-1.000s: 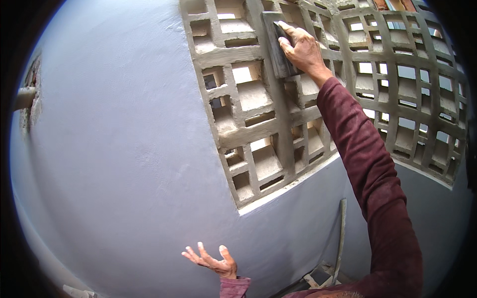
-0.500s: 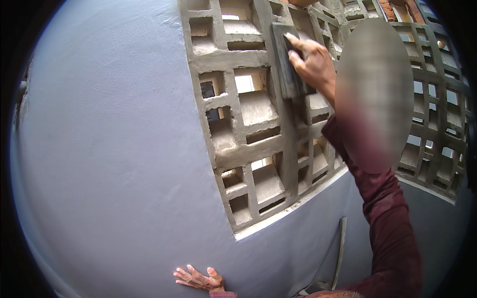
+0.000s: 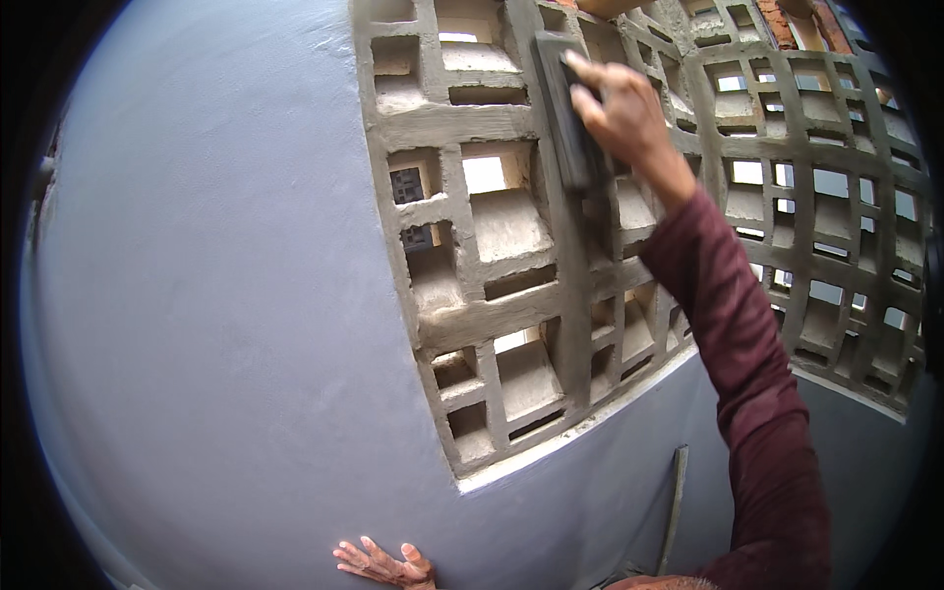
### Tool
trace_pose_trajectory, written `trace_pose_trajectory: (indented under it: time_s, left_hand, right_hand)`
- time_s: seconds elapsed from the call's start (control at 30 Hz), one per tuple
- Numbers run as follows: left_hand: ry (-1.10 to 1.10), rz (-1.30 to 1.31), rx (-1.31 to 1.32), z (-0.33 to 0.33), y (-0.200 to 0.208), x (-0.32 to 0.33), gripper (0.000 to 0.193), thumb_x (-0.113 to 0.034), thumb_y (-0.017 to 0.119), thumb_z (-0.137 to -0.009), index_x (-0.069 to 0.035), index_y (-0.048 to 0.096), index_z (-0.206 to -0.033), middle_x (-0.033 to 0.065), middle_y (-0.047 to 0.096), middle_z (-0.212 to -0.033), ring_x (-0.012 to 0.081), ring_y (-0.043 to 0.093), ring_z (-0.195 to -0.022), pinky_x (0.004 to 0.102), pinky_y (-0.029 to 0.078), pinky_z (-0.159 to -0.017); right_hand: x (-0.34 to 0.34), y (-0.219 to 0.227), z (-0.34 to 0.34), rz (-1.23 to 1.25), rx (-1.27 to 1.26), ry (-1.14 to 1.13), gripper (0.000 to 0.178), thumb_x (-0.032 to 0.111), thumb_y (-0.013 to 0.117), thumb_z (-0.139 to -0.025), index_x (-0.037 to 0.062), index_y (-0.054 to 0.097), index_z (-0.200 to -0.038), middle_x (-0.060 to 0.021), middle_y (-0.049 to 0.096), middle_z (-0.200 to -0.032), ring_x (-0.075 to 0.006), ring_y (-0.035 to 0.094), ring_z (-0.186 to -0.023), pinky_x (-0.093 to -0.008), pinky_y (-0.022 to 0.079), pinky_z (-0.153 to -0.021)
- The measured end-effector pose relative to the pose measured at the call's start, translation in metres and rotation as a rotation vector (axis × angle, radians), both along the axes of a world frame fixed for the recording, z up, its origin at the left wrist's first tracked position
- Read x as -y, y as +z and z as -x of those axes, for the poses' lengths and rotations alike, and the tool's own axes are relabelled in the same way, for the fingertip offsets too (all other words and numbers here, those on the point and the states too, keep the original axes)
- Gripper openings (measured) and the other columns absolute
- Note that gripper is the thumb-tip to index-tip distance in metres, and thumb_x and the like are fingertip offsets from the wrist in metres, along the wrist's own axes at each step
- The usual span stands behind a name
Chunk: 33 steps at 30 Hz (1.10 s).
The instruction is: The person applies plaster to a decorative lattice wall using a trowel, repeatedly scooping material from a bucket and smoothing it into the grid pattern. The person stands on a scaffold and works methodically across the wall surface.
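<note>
My right hand (image 3: 632, 120) is closed on a dark, flat, rectangular plastering float (image 3: 559, 113), its index finger stretched along the tool's back. The float lies lengthwise on an upright cement rib of the grey ventilation-block screen (image 3: 457, 124); its handle is hidden by my hand. A maroon sleeve covers that arm. At the bottom of the view my left hand (image 3: 383, 565) rests with spread fingers against the smooth grey-blue wall (image 3: 226, 285), holding nothing. Its wrist is cut off by the picture edge.
A second block screen (image 3: 831, 211) meets this one at a corner on the right, with bare red brick (image 3: 775, 24) above. A pale ledge (image 3: 580, 425) runs under the screen. A thin pole (image 3: 675, 506) leans against the wall below.
The float and my right hand have slid a little upward along the rib. My left hand stays on the wall, slightly lower in the view, which has tilted a bit.
</note>
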State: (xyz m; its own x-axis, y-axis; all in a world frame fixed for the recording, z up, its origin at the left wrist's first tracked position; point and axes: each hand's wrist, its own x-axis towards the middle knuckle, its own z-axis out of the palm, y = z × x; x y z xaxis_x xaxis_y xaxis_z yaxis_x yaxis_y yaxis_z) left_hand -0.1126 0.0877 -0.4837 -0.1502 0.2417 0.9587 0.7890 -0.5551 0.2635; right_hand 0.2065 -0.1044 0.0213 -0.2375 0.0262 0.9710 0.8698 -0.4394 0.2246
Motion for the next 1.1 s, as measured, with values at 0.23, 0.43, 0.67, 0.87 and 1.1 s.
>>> trace_pose_trajectory:
  time_s: [0.23,0.43,0.67,0.87,1.1]
  left_hand:
    - [-0.041,0.027,-0.033,0.001,-0.005,-0.004,0.063,-0.047,0.033,-0.094,-0.008,0.031,-0.143,0.0216,0.025,-0.148,0.0397,0.016,-0.140,0.0579,0.006,-0.112]
    - [-0.052,-0.009,0.002,0.003,-0.009,-0.007,0.062,-0.046,0.032,-0.095,-0.006,0.029,-0.143,0.0217,0.020,-0.150,0.0386,0.015,-0.140,0.0540,0.005,-0.113]
    - [-0.057,-0.014,-0.007,0.000,-0.004,-0.006,0.063,-0.046,0.032,-0.095,-0.005,0.030,-0.143,0.0220,0.021,-0.150,0.0388,0.015,-0.140,0.0547,0.004,-0.112]
    - [-0.063,0.014,-0.009,0.001,-0.007,-0.004,0.064,-0.046,0.031,-0.095,-0.004,0.029,-0.143,0.0221,0.021,-0.150,0.0387,0.014,-0.141,0.0542,0.003,-0.113]
    - [-0.071,-0.024,-0.019,-0.004,-0.001,-0.006,0.063,-0.047,0.031,-0.095,-0.006,0.029,-0.143,0.0227,0.021,-0.150,0.0385,0.013,-0.141,0.0551,0.003,-0.112]
  right_hand:
    - [0.017,0.096,0.013,0.024,-0.076,0.076,0.034,0.016,0.050,-0.075,0.0019,0.066,-0.101,-0.0228,0.066,-0.090,-0.0330,0.065,-0.084,-0.0385,0.051,-0.077]
    - [0.003,0.029,0.010,0.072,0.176,0.161,0.035,0.016,0.051,-0.074,-0.0035,0.065,-0.100,-0.0257,0.065,-0.088,-0.0349,0.066,-0.082,-0.0384,0.050,-0.076]
    - [0.024,-0.206,0.025,0.189,-0.151,0.220,0.042,0.008,0.062,-0.077,0.0085,0.060,-0.119,-0.0140,0.053,-0.080,-0.0301,0.055,-0.068,-0.0391,0.047,-0.064]
    - [0.041,-0.180,0.036,0.060,-0.110,0.276,0.041,0.008,0.064,-0.078,0.0048,0.061,-0.119,-0.0135,0.052,-0.073,-0.0268,0.052,-0.061,-0.0363,0.045,-0.056]
    - [0.021,-0.039,0.004,0.006,0.167,0.122,0.031,0.019,0.054,-0.081,-0.0041,0.064,-0.098,-0.0254,0.063,-0.086,-0.0374,0.062,-0.081,-0.0411,0.049,-0.072]
